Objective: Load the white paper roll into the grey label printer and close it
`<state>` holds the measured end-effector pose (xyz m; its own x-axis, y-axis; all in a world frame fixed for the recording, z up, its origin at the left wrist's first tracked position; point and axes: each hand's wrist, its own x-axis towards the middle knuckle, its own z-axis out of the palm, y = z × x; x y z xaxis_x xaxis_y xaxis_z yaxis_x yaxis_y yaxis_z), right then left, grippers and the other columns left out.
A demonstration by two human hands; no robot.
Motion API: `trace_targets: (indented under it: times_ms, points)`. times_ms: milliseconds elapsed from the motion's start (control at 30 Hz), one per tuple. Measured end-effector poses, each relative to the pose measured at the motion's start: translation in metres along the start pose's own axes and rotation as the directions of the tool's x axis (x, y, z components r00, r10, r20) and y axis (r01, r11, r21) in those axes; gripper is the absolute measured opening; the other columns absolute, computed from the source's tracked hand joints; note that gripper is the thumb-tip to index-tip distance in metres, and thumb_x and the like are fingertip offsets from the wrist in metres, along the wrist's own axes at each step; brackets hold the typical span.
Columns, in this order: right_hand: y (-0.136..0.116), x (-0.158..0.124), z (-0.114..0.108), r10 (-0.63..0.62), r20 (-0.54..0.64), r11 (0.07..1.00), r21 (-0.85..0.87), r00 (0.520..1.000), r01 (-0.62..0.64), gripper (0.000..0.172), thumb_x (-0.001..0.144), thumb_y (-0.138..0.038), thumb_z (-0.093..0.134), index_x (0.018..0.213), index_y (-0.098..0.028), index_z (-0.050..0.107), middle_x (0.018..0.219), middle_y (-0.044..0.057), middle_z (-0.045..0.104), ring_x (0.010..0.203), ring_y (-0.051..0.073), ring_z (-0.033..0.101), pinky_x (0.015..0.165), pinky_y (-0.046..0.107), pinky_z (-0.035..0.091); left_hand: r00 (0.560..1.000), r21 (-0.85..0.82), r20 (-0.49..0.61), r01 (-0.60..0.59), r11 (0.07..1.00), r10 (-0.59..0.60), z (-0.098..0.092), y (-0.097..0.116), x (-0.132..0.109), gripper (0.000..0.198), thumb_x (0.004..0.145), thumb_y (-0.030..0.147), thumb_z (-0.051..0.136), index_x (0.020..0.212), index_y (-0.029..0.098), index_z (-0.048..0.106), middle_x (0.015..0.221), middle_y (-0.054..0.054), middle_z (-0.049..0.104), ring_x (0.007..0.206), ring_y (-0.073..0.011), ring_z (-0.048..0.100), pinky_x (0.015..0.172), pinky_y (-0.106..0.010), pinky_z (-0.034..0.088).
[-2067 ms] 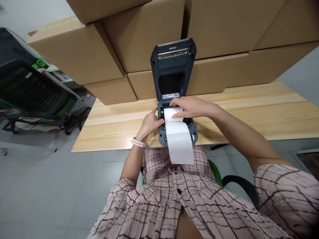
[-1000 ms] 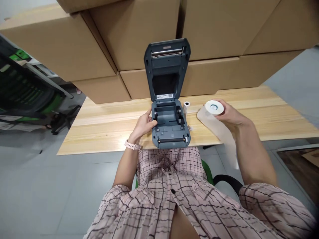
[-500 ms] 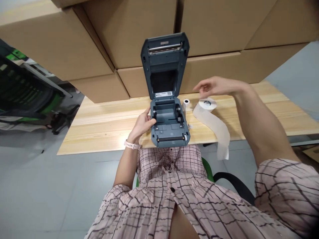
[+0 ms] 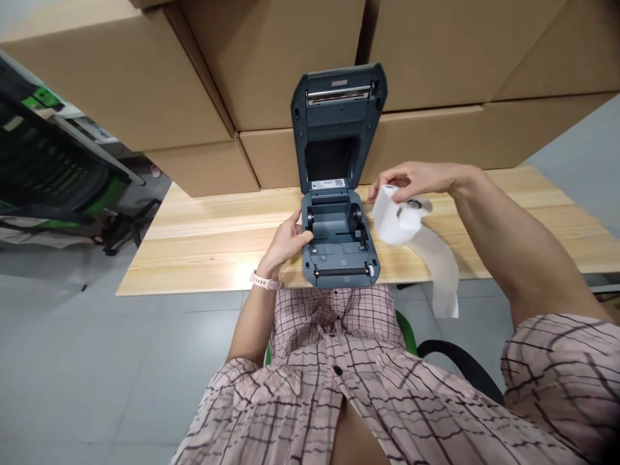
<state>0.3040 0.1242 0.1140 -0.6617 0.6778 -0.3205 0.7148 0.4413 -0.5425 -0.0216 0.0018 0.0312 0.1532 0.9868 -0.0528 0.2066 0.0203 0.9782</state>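
Observation:
An open dark grey label printer (image 4: 341,258) stands at the table's front edge, its lid raised and its roll bay bare. My left hand (image 4: 289,242) grips its left side, thumb over the rim. To the right of the printer, my right hand (image 4: 409,181) has its fingers closed on a white paper roll (image 4: 394,223), tilted and blurred. Partly hidden behind that roll lies a second roll (image 4: 426,206). From there a long paper strip (image 4: 440,271) runs down over the front edge of the table.
Large cardboard boxes (image 4: 300,58) are stacked along the back of the wooden table (image 4: 194,245). A dark chair (image 4: 48,148) with green parts stands off to the left. Below the front edge are my lap and the chair I sit on.
My right hand has come down and taken the small white roll that stood beside the printer, lifting and tilting it. My left hand stays on the printer. The view has shifted slightly.

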Motion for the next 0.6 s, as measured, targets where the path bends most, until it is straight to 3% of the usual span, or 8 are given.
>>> trace_targets:
  times_ms: [67, 133, 200, 300, 400, 500, 600]
  points:
    - [-0.014, -0.012, -0.001, -0.066, -0.026, 0.987, 0.145, 0.997, 0.069, 0.065, 0.075, -0.084, 0.065, 0.098, -0.023, 0.063, 0.123, 0.011, 0.075, 0.106, 0.028, 0.071, 0.081, 0.04, 0.056, 1.0, 0.008, 0.023, 0.014, 1.0, -0.014, 0.0, 0.001, 0.0, 0.089, 0.072, 0.014, 0.061, 0.16, 0.014, 0.048, 0.055, 0.011, 0.046, 0.048, -0.0081, 0.036, 0.053, -0.026, 0.028]
    - [-0.035, -0.013, 0.002, -0.133, 0.059, 0.97, 0.214, 0.989, 0.117, 0.066, 0.071, -0.083, 0.071, 0.098, -0.023, 0.061, 0.112, 0.008, 0.076, 0.098, 0.026, 0.072, 0.078, 0.038, 0.056, 0.999, 0.019, 0.035, 0.03, 0.999, -0.031, 0.0, 0.002, 0.0, 0.09, 0.072, 0.015, 0.061, 0.161, 0.014, 0.045, 0.055, 0.011, 0.044, 0.047, -0.0079, 0.033, 0.051, -0.026, 0.025]
    - [-0.06, -0.002, 0.01, -0.212, 0.174, 0.965, 0.193, 0.962, 0.178, 0.058, 0.075, -0.075, 0.074, 0.1, -0.024, 0.062, 0.106, 0.005, 0.077, 0.095, 0.024, 0.071, 0.079, 0.036, 0.055, 0.998, 0.016, 0.035, 0.042, 0.999, -0.042, 0.001, 0.003, -0.001, 0.092, 0.073, 0.016, 0.062, 0.162, 0.012, 0.042, 0.054, 0.012, 0.042, 0.046, -0.0078, 0.031, 0.05, -0.026, 0.022]
    - [-0.09, 0.025, 0.027, -0.262, 0.224, 0.964, 0.009, 0.939, 0.267, 0.039, 0.086, -0.057, 0.072, 0.106, -0.023, 0.067, 0.111, 0.006, 0.077, 0.1, 0.024, 0.07, 0.085, 0.036, 0.053, 0.998, -0.043, 0.027, 0.053, 0.998, -0.052, 0.003, 0.001, -0.002, 0.095, 0.073, 0.019, 0.063, 0.164, 0.009, 0.037, 0.056, 0.012, 0.042, 0.047, -0.0078, 0.031, 0.05, -0.025, 0.022]
    - [-0.103, 0.05, 0.044, -0.187, 0.195, 0.935, -0.264, 0.963, 0.235, 0.03, 0.088, -0.041, 0.071, 0.11, -0.02, 0.071, 0.112, 0.009, 0.078, 0.097, 0.026, 0.069, 0.08, 0.035, 0.048, 0.998, -0.087, -0.015, 0.056, 0.995, -0.057, 0.006, -0.007, -0.002, 0.095, 0.077, 0.023, 0.065, 0.165, 0.008, 0.033, 0.058, 0.012, 0.044, 0.05, -0.0085, 0.034, 0.053, -0.025, 0.025]
    - [-0.102, 0.061, 0.057, -0.132, 0.187, 0.877, -0.435, 0.973, 0.203, 0.028, 0.088, -0.034, 0.071, 0.112, -0.019, 0.074, 0.109, 0.01, 0.079, 0.093, 0.025, 0.07, 0.073, 0.032, 0.04, 0.993, -0.002, -0.118, 0.023, 1.0, -0.023, 0.009, -0.017, 0.001, 0.088, 0.078, 0.029, 0.071, 0.16, 0.011, 0.045, 0.062, 0.009, 0.046, 0.057, -0.0104, 0.041, 0.058, -0.026, 0.03]
    - [-0.098, 0.06, 0.066, -0.142, 0.192, 0.839, -0.497, 0.971, 0.221, 0.022, 0.093, -0.025, 0.064, 0.108, -0.017, 0.077, 0.104, 0.01, 0.08, 0.092, 0.024, 0.07, 0.074, 0.031, 0.036, 0.979, 0.061, -0.205, 0.012, 0.998, 0.001, 0.012, -0.022, 0.005, 0.082, 0.075, 0.03, 0.076, 0.152, 0.013, 0.056, 0.079, 0.002, 0.06, 0.071, -0.0134, 0.052, 0.067, -0.027, 0.04]
